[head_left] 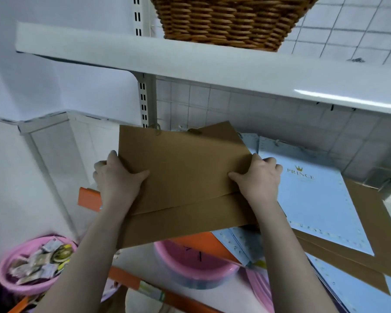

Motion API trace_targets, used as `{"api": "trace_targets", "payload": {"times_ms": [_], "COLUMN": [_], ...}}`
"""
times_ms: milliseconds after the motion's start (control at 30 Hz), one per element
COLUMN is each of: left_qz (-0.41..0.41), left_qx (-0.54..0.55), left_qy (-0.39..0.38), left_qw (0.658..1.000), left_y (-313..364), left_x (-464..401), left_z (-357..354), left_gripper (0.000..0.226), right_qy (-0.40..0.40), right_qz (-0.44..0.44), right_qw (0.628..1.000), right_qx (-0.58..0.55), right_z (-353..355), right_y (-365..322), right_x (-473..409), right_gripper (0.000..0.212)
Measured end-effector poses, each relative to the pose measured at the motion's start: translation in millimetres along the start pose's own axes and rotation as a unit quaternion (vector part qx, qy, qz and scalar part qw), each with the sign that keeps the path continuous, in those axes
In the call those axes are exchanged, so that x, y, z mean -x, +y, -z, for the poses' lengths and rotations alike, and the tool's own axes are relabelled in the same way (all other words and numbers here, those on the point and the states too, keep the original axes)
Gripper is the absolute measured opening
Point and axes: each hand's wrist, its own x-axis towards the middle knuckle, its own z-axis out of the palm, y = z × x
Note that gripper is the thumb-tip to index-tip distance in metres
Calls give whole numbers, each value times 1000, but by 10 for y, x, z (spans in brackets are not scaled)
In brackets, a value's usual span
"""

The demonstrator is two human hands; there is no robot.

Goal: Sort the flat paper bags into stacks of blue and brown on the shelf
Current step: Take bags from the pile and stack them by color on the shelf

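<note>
We held a flat brown paper bag point(185, 181) between our two hands, out over the front of the shelf point(370, 177) and slightly above it. Our left hand point(117, 177) gripped the bag's left edge, thumb curled over the top face and the other fingers wrapped behind the edge. Our right hand point(257, 177) gripped the right edge in the same way, thumb on top pointing inward, fingers curled round the side. Both hands sat about midway along the bag's side edges, so the bag spanned the whole gap between them, with roughly as much paper beyond our hands as toward us.

The bag lay nearly flat, its broad face up and tilted a little toward us. Its top, where twisted cord handles point(194, 131) showed, pointed away from us toward the tiled back wall point(235, 105); its folded bottom, marked by a crease across the face, pointed back at us and overhung the shelf's front. The edge that ran from hand to hand looked the longer one. A second brown edge peeked out behind the far right corner; we could not tell whether it was another bag.

To the right, on the shelf, lay a blue bag point(314, 195) printed with a crown, resting over more brown bags point(375, 240) and other blue ones point(357, 290). A wicker basket point(230, 19) stood on the shelf above, and pink basins point(190, 267) sat below.
</note>
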Motion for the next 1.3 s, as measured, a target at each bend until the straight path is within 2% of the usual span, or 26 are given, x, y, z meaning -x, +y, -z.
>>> {"api": "trace_targets", "payload": {"times_ms": [200, 333, 600, 733, 900, 1100, 1300], "left_qz": [-37, -44, -97, -134, -154, -180, -202], "left_qx": [80, 94, 55, 38, 24, 12, 49], "left_qy": [27, 18, -38, -62, -88, -119, -123], "left_qw": [996, 994, 993, 988, 984, 976, 970], "left_y": [-2, 28, 156, 155, 196, 481, 919], "left_x": [-19, 16, 358, 619, 951, 1482, 2229], "left_z": [74, 154, 441, 446, 367, 337, 173], "left_gripper": [60, 55, 55, 48, 56, 67, 59], "right_qy": [6, 0, 110, 118, 103, 100, 118], "right_qz": [-38, -33, -65, -87, -101, -110, -120], "right_qw": [997, 999, 991, 989, 989, 985, 984], "right_qx": [-60, -29, -29, -13, 39, 86, 62], "right_z": [52, 95, 322, 386, 546, 854, 1250], "right_y": [21, 81, 255, 448, 694, 1159, 1995], "right_x": [71, 166, 676, 1006, 1341, 1635, 1902], "right_gripper": [54, 50, 55, 56, 56, 48, 42]}}
